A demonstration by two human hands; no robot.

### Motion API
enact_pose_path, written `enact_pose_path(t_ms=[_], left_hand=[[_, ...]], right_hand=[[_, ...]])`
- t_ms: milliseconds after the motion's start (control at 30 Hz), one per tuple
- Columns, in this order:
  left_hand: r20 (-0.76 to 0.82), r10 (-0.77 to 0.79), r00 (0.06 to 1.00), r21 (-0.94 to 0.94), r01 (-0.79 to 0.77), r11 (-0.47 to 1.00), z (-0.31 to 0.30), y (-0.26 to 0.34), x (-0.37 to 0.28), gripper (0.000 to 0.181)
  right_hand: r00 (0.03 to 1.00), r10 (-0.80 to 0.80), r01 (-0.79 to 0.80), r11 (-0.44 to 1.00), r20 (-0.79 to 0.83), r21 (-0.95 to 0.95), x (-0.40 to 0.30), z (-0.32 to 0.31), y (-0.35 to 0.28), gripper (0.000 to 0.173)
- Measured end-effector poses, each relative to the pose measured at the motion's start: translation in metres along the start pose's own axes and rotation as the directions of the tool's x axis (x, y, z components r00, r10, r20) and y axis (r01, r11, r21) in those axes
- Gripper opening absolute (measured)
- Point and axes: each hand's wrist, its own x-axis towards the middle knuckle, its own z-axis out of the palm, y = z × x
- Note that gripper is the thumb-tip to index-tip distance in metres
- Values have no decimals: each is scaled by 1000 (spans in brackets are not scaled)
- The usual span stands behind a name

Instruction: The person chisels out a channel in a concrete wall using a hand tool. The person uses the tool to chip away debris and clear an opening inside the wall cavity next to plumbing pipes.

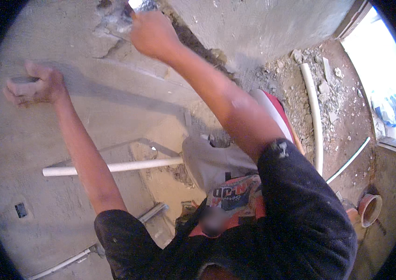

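My right hand (154, 33) is raised to the top of the view, closed around the dark handle of a tool (129, 9). The tool's far end is cut off or lost in glare. It is beside a rough, broken patch of the wall (110, 28), where wet-looking grey mortar shows. My left hand (37, 85) is out at the left in front of the plastered wall (89, 115), its fingers curled. A greyish shape shows between the fingers, but blur hides whether it is a held lump or part of the hand.
A white pipe (149, 164) juts out below my left forearm. Rubble (324, 87), a thick pale pipe (313, 115) and a thin white pipe (350, 161) lie on the floor at right. A round bucket-like container (371, 210) is at lower right. A small dark wall box (20, 210) is at left.
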Motion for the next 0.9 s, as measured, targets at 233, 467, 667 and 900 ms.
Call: enact_pose_path(t_ms=[233, 467, 667, 900], left_hand=[[31, -51, 998, -21, 52, 998, -3, 13, -1, 59], [4, -34, 999, 5, 34, 999, -9, 1, 3, 61], [-9, 6, 1000, -27, -6, 1000, -6, 1, 3, 61], [13, -58, 998, 8, 58, 998, -3, 8, 0, 65]], right_hand=[[996, -85, 86, 993, 15, -77, 28, 22, 15, 25], [991, 69, -49, 983, -110, 178, -9, 4, -6, 22], [997, -11, 14, 999, -75, 34, 16, 29, 13, 29], [999, 48, -47, 998, -14, 38, 35, 24, 8, 27]])
